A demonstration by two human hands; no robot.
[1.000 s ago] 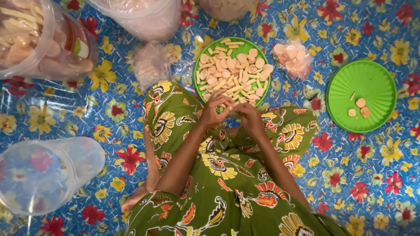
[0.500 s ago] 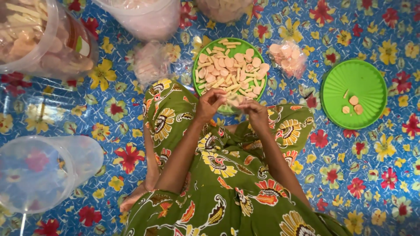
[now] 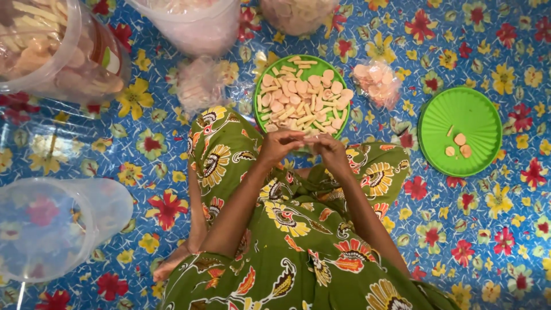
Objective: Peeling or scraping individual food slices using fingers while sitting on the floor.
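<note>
Left hand (image 3: 281, 144) and right hand (image 3: 328, 148) meet fingertip to fingertip above the lap, at the near rim of the green plate (image 3: 261, 117). Fingers of both are curled and pinched together; whatever small item sits between them cannot be made out. The plate is heaped with pale round and stick-shaped crackers (image 3: 303, 102). To the right lies a small filled bag (image 3: 376, 81), then a second green plate (image 3: 476, 117) carrying three cracker pieces. An empty clear tub (image 3: 54, 227) lies at left on the flowered mat (image 3: 505, 229)
</note>
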